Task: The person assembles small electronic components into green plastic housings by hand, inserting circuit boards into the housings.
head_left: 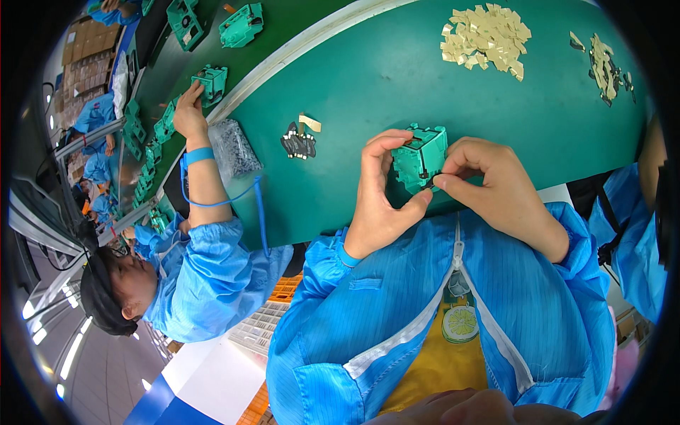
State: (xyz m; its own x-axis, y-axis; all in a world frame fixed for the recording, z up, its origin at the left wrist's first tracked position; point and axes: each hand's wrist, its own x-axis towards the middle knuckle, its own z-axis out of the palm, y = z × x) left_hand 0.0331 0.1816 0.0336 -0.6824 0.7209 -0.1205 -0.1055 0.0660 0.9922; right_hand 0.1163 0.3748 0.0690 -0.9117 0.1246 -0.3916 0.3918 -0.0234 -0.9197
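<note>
A green plastic housing [419, 157], boxy with open cut-outs and dark wiring across its top, is held up off the table in front of my chest. My left hand [379, 202] curves around its left side, fingers on the upper edge and thumb at the lower edge. At its lower right corner, my right hand [499, 185] pinches a small black part [429, 181] between thumb and forefinger, against the housing. The fingertips partly cover that part, so its exact shape is hidden.
Cream-coloured strips [487, 39] lie heaped at the far side of the green table [340, 78]. A smaller heap [603, 71] is at right, small black pieces [299, 144] at left. Beside a clear bag [237, 149], a co-worker's hand [190, 113] touches a housing [211, 81] on the belt.
</note>
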